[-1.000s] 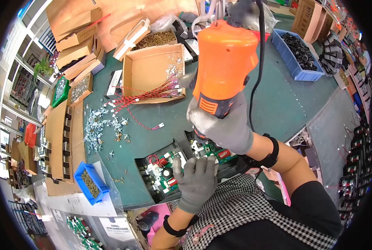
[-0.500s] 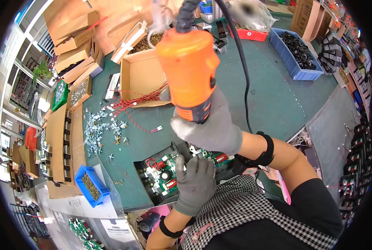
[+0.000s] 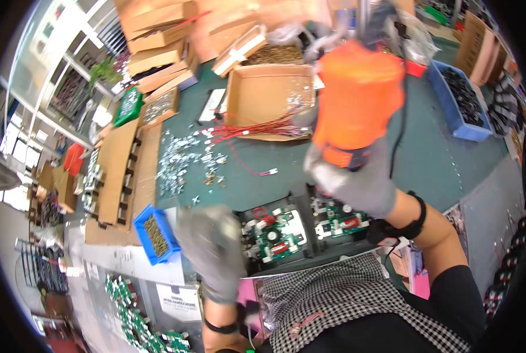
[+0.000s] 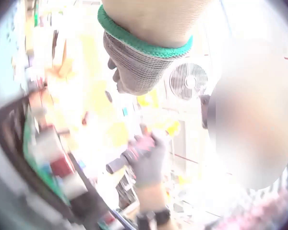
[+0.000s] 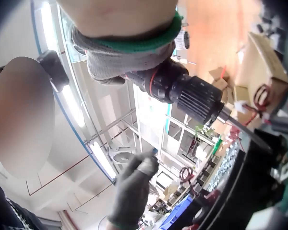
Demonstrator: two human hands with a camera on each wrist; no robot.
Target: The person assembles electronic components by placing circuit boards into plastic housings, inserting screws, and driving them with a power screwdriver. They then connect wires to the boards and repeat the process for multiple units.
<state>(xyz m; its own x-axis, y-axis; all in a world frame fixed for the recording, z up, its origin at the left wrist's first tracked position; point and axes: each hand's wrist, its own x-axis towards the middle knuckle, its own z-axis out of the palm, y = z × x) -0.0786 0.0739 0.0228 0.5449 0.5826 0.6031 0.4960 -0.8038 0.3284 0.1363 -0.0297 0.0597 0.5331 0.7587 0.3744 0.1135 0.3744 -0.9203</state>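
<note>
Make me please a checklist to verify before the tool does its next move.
1. Tool held in the right hand: ok.
2. Bit fitted in the chuck: ok.
3. Bit tip placed on a screw: cannot tell; no view shows the contact.
4. Left hand away from the bit: ok, it is on the small blue box side of the boards.
5. Left hand holding a part: cannot tell; it is blurred in the head view.
6. Bench free of loose parts: not ok; silver pieces lie scattered on it.
</note>
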